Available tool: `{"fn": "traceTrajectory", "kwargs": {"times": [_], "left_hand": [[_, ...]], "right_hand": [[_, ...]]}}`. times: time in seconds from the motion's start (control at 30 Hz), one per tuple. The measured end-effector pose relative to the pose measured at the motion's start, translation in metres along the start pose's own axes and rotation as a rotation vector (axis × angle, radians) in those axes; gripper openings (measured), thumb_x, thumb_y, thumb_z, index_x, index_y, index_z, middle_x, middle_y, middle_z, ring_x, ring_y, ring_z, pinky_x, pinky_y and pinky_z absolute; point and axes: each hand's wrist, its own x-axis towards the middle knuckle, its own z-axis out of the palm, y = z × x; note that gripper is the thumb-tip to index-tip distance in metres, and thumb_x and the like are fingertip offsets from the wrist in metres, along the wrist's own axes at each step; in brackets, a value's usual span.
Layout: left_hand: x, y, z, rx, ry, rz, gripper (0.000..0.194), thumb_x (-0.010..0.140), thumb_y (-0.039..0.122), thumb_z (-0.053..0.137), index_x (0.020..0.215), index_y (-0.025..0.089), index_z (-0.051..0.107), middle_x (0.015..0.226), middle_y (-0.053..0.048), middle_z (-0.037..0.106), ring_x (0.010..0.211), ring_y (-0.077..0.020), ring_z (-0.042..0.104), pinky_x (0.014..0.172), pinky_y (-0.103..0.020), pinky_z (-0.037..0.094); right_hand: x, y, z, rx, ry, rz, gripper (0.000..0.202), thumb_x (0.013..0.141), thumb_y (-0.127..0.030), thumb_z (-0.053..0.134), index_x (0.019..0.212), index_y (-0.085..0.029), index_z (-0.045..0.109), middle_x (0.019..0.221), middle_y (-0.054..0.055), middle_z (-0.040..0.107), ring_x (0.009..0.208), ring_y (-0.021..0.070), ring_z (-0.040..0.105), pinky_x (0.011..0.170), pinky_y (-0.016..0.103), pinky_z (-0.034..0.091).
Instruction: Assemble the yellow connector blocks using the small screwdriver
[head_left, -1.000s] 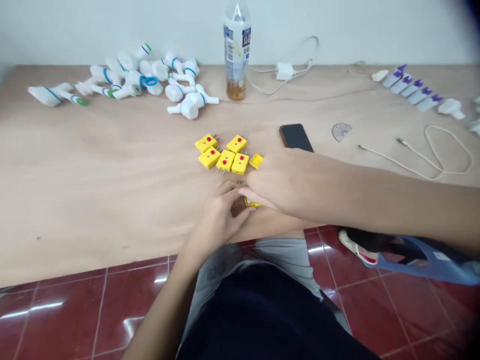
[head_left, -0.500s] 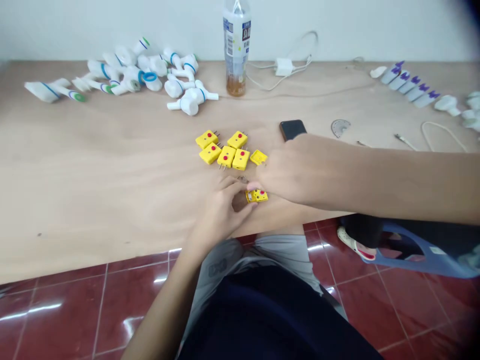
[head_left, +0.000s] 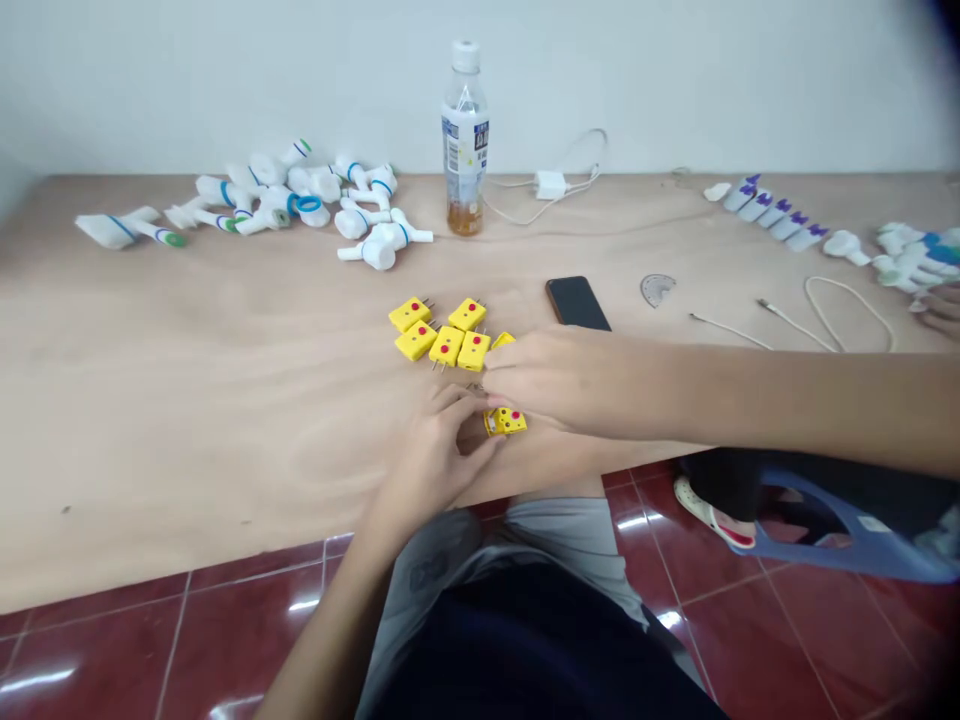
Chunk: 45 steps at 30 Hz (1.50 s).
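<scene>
My left hand [head_left: 439, 440] pinches an opened yellow two-pin plug [head_left: 513, 421] at the table's front edge, between thumb and forefinger. The plug has a red dot, and its inside faces up. My right hand [head_left: 536, 370] reaches across just above it, palm down with fingers curled together; what its fingertips hold, if anything, is hidden. Small metal parts [head_left: 475, 387] lie by those fingertips. A yellow cover [head_left: 503, 340] shows partly behind the right hand. Beyond both hands are several closed yellow plugs [head_left: 446, 346] with red dots and metal pins.
A phone [head_left: 577, 303] and a metal protractor [head_left: 658, 290] lie beyond my right forearm. At the back stand a drink bottle [head_left: 465, 150] and a white charger [head_left: 550, 184]. White plastic fittings [head_left: 262, 200] are heaped back left. Another person's hand [head_left: 941, 308] is at the right edge.
The view has tipped up, so the table sits lower in the picture. My right hand has shifted slightly left and now covers more of the yellow cover. The left hand keeps its grip.
</scene>
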Motion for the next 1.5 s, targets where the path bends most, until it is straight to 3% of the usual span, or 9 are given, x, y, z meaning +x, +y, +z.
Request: {"fn": "traceTrajectory", "kwargs": {"times": [0.1,0.4,0.53,0.63,0.8,0.9,1.13,1.23,1.5], "left_hand": [[0.000,-0.001,0.001,0.022,0.012,-0.003,0.027,0.102,0.024,0.084,0.129,0.027,0.079,0.130,-0.010,0.081,0.124,-0.0330,0.076,0.108,-0.054,0.067],[-0.002,-0.003,0.003,0.040,0.010,-0.003,0.029,0.099,0.019,0.085,0.126,0.027,0.078,0.127,-0.008,0.080,0.123,-0.0332,0.076,0.108,-0.053,0.066],[-0.002,-0.003,0.002,0.036,0.004,0.006,0.032,0.099,0.018,0.085,0.129,0.028,0.078,0.127,-0.008,0.080,0.125,-0.0335,0.074,0.109,-0.053,0.065],[-0.002,-0.001,0.001,0.022,-0.009,0.000,0.028,0.100,0.019,0.084,0.127,0.026,0.078,0.127,-0.009,0.079,0.126,-0.0331,0.074,0.111,-0.053,0.064],[0.000,0.003,-0.001,0.003,-0.025,-0.007,0.022,0.104,0.020,0.079,0.125,0.025,0.078,0.133,-0.010,0.078,0.132,-0.0330,0.072,0.113,-0.052,0.063],[0.001,0.004,-0.002,-0.008,-0.040,-0.010,0.017,0.104,0.020,0.078,0.121,0.024,0.079,0.130,-0.011,0.079,0.129,-0.0328,0.073,0.114,-0.053,0.062],[-0.001,0.002,-0.001,0.022,-0.040,-0.012,0.025,0.102,0.021,0.080,0.128,0.024,0.079,0.131,-0.011,0.080,0.130,-0.0337,0.074,0.112,-0.053,0.064],[-0.001,0.002,0.000,0.028,-0.011,-0.011,0.025,0.102,0.022,0.081,0.127,0.023,0.078,0.134,-0.012,0.079,0.131,-0.0342,0.074,0.113,-0.055,0.065],[-0.002,-0.001,0.002,0.025,0.004,0.024,0.023,0.103,0.023,0.082,0.125,0.023,0.076,0.136,-0.013,0.079,0.136,-0.0348,0.073,0.117,-0.056,0.063]], "right_hand": [[0.005,0.003,-0.007,0.192,0.042,-0.066,0.023,0.106,0.001,0.063,0.096,-0.015,0.076,0.102,0.006,0.080,0.085,0.0171,0.063,0.076,0.033,0.044],[0.008,-0.004,-0.016,0.181,-0.046,0.066,0.020,0.109,-0.005,0.061,0.103,-0.015,0.077,0.092,0.006,0.077,0.075,0.0172,0.058,0.067,0.034,0.033],[0.009,0.000,-0.017,0.217,-0.048,0.050,0.022,0.105,-0.004,0.063,0.119,-0.016,0.074,0.095,0.005,0.075,0.075,0.0172,0.056,0.066,0.033,0.030],[0.008,0.005,-0.016,0.221,-0.030,0.054,0.013,0.108,-0.010,0.062,0.105,-0.016,0.073,0.088,0.004,0.071,0.071,0.0163,0.052,0.066,0.034,0.030],[0.008,0.009,-0.016,0.288,-0.023,0.017,0.017,0.109,-0.009,0.061,0.098,-0.019,0.071,0.088,0.002,0.072,0.075,0.0159,0.056,0.068,0.033,0.034],[0.010,0.009,-0.018,0.244,-0.030,0.074,0.021,0.110,-0.011,0.064,0.090,-0.019,0.069,0.081,0.001,0.069,0.071,0.0154,0.054,0.067,0.034,0.033],[0.012,0.011,-0.018,0.255,-0.067,0.109,0.024,0.103,-0.008,0.074,0.083,-0.019,0.069,0.077,0.000,0.069,0.069,0.0142,0.053,0.065,0.034,0.032],[0.010,0.014,-0.014,0.294,-0.042,0.030,0.024,0.097,-0.001,0.074,0.083,-0.020,0.069,0.084,0.001,0.074,0.073,0.0148,0.057,0.069,0.035,0.035],[0.004,0.020,-0.015,0.197,-0.004,0.009,0.024,0.101,-0.011,0.070,0.079,-0.020,0.069,0.079,-0.001,0.069,0.070,0.0140,0.050,0.071,0.036,0.035]]}}
